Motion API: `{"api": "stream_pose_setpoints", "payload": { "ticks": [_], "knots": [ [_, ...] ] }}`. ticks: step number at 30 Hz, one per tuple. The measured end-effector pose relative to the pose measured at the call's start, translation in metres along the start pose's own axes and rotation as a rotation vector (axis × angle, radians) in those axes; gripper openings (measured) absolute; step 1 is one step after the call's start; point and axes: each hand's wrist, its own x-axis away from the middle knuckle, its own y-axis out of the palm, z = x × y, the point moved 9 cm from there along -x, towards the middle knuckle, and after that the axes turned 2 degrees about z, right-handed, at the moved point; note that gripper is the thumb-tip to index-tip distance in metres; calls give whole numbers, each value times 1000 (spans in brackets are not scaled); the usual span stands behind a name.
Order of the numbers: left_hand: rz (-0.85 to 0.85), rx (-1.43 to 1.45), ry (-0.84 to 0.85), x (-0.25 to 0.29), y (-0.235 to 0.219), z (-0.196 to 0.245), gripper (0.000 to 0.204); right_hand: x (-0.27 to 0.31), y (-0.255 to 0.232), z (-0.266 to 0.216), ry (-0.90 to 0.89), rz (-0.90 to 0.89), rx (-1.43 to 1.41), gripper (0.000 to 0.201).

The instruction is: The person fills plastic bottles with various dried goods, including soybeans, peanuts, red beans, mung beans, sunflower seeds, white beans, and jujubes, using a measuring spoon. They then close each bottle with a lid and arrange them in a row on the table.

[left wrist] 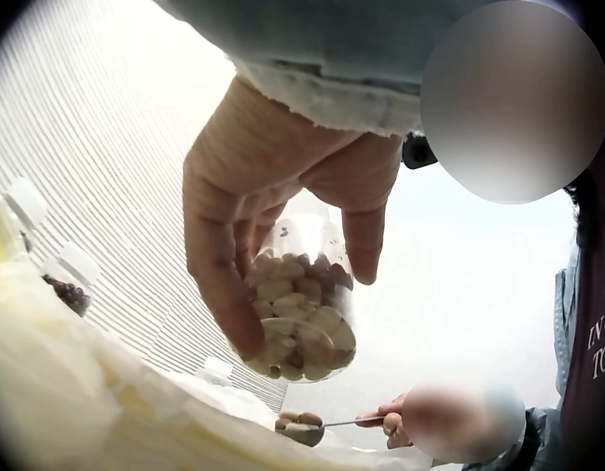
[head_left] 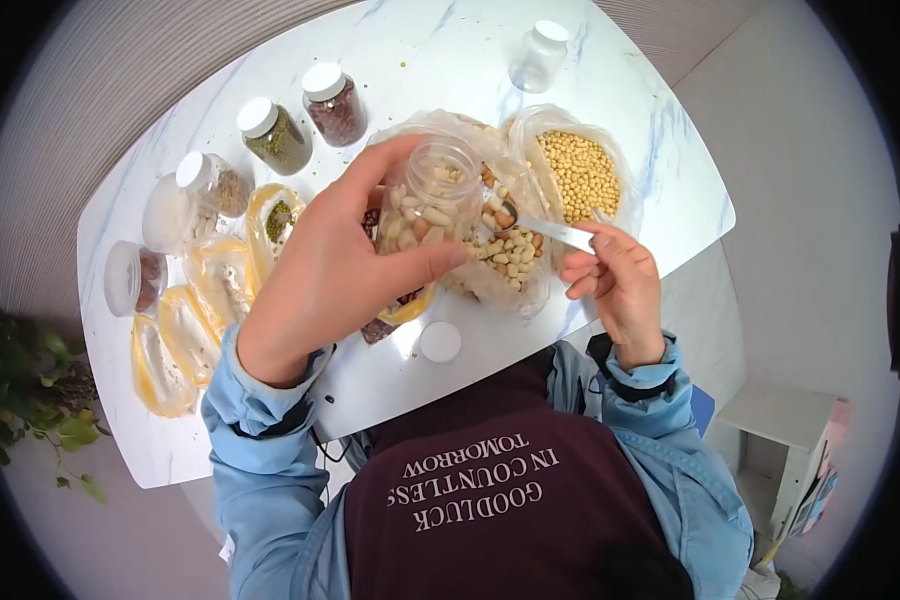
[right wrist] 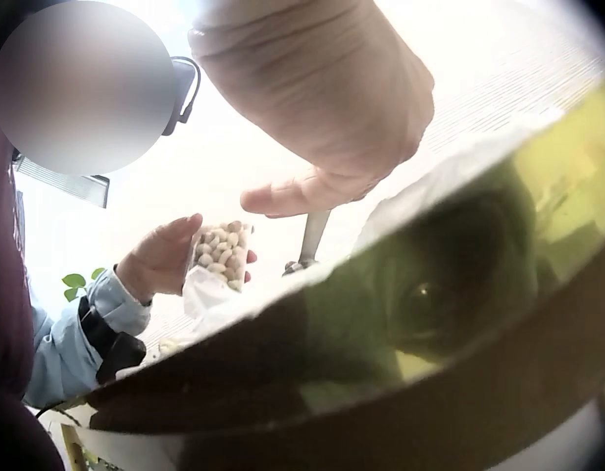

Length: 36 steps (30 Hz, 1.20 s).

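My left hand (head_left: 335, 255) grips a clear plastic jar (head_left: 432, 205) without its lid, its mouth facing up. Peanuts (left wrist: 298, 334) fill much of it in the left wrist view. The right hand (head_left: 620, 285) pinches the handle of a metal spoon (head_left: 560, 232). A few peanuts lie in its bowl (left wrist: 301, 429), which is just right of the jar in the head view. Below both is an open plastic bag (head_left: 532, 290) of loose peanuts. In the right wrist view the spoon handle (right wrist: 314, 234) hangs from the fingers.
A bag of yellow beans (head_left: 577, 175) stands beside the peanuts. White-lidded jars of green beans (head_left: 280, 148) and red beans (head_left: 337, 112) are at the back, with an empty lidded jar (head_left: 540, 58) farther right. Yellow-edged bags (head_left: 195, 320) lie left. A white lid (head_left: 440, 342) rests near the front edge.
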Motion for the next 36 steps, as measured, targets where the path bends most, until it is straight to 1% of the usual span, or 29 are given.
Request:
{"api": "stream_pose_setpoints", "payload": {
  "ticks": [1,5,7,11,15,19,25,28,29,32,33,36],
  "knots": [
    [-18,3,-21,0,0,0,68,0,0,-9,-18,5,2,30],
    [-40,-40,-11,1,2,-3,69,-2,-2,-52,-142,34,60,30],
    [-27,-74,14,0,2,-8,69,-2,7,-73,-183,6,57,30],
    [-54,-71,-10,0,5,-10,71,-1,30,-100,-236,-59,72,29],
    [-60,-159,4,1,6,-8,74,-2,54,-107,-245,-134,95,29],
    [-43,-122,-12,0,4,-8,74,-1,64,-107,-275,-141,178,29],
    [-43,-140,-53,-1,2,-6,73,18,79,-115,-446,-115,416,24],
    [-46,-125,-40,-1,4,-6,73,36,95,-126,-703,-122,603,21],
    [-48,-102,-44,-1,4,-6,73,42,97,-129,-762,-96,688,20],
    [-58,-90,-10,-3,7,-6,73,61,117,-138,-1044,-193,929,21],
    [-63,-94,7,-3,8,-6,74,65,118,-138,-1111,-203,937,23],
    [-78,-48,-45,-2,11,-7,71,73,114,-137,-1213,-146,930,20]
  ]
}}
